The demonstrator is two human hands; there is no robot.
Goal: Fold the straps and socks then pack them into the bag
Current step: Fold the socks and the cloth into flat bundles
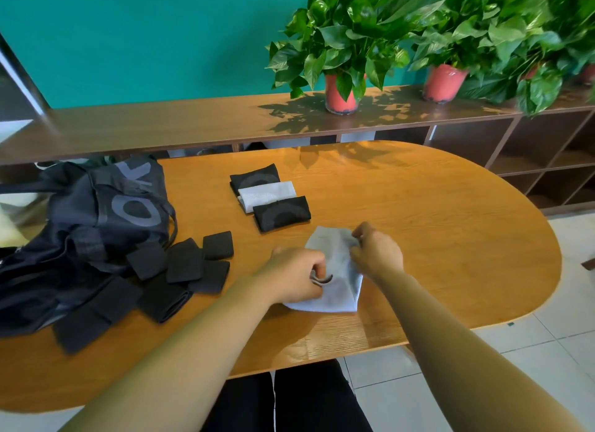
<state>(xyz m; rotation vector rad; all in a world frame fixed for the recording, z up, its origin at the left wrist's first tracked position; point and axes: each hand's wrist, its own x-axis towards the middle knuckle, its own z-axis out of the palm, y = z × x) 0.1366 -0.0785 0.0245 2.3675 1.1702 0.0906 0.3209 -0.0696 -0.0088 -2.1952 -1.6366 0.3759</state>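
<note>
Bag (96, 225): black, slumped well left of my left hand.
Straps (185, 261): black folded pieces, scattered between the bag and my left hand.
Folded socks (270, 200): two black, one white, overlapping, beyond my left hand.
Left hand (296, 277): forearm extended, knuckles up, fingers curled, pinching the sock's left edge.
Grey sock (338, 270): on the table (450, 238), between my hands.
Right hand (376, 254): forearm angled inward, fingers pinching the sock's far right edge.

— Where's the camera?
— Worn on the head, facing forward and down at the left hand (294, 275) and right hand (377, 254) over the table (450, 238), fairly near; borders bend, likely the wide lens.
</note>
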